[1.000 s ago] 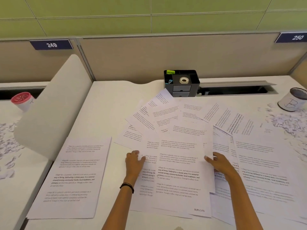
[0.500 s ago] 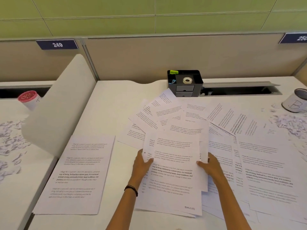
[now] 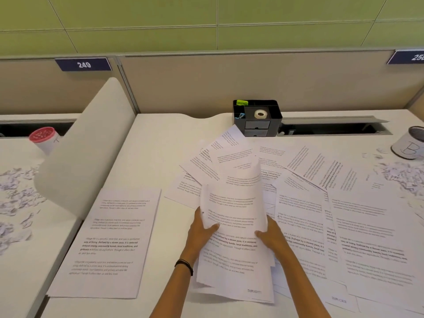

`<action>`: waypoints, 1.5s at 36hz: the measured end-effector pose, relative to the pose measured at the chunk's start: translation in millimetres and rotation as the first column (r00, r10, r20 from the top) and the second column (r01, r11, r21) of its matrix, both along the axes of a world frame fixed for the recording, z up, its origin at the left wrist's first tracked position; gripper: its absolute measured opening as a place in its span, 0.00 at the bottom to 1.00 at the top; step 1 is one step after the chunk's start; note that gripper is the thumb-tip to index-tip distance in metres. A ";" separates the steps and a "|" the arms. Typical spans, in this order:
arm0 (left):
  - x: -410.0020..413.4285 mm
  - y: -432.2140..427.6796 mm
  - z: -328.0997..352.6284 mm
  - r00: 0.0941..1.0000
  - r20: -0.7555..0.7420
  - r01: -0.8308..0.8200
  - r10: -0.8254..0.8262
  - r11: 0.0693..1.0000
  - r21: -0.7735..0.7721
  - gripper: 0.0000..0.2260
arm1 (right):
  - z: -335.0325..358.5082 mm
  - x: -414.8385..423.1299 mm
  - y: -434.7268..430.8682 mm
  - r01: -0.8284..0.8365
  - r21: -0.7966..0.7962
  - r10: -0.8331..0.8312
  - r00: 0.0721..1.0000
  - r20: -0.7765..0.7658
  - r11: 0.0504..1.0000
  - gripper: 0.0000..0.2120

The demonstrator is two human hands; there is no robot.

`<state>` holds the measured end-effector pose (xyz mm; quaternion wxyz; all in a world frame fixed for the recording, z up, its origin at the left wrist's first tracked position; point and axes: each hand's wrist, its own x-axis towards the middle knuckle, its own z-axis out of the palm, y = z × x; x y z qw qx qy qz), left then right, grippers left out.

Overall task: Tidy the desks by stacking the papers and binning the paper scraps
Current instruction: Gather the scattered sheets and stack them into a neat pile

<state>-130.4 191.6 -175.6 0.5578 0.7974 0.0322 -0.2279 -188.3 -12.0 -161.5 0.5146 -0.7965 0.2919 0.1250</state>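
Note:
A bundle of printed sheets (image 3: 231, 210) is lifted off the desk in front of me, its top curling away. My left hand (image 3: 200, 230) grips its left edge and my right hand (image 3: 271, 235) grips its right edge. More printed sheets (image 3: 358, 214) lie fanned across the white desk (image 3: 156, 143) behind and to the right. A neat stack of papers (image 3: 110, 239) rests at the left of this desk. Paper scraps (image 3: 406, 173) lie at the far right, and more scraps (image 3: 16, 196) cover the left desk.
A black desk organiser (image 3: 257, 118) with a tape roll stands at the back. A white can marked B (image 3: 410, 145) sits far right, and a red-lidded can (image 3: 43, 138) on the left desk. A curved white divider (image 3: 85, 152) separates the two desks.
Both hands have drawn together on the sheets' edges, gathered them into a bundle and raised it off the desk. The view has shifted slightly.

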 end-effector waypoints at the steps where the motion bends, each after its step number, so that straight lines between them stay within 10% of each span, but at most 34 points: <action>1: -0.1 1.2 -0.7 1.000 -0.010 -0.004 0.004 1.000 -0.019 0.37 | -0.4 1.0 3.9 -0.012 0.013 0.012 1.000 0.001 1.000 0.27; 13: 3.6 21.2 -1.7 0.999 0.004 -0.041 0.041 0.999 -0.007 0.18 | -2.1 6.9 1.4 0.021 0.090 -0.027 0.998 0.063 0.996 0.20; 40: 26.6 112.2 98.0 0.984 0.172 0.028 -0.036 0.998 0.047 0.17 | 4.5 17.6 -9.6 0.119 0.235 -0.141 0.987 0.080 0.965 0.12; 54: 27.7 100.3 122.0 0.942 0.332 0.000 0.041 0.993 -0.122 0.19 | 61.3 46.9 31.9 -0.111 0.707 -0.119 0.956 0.268 0.698 0.25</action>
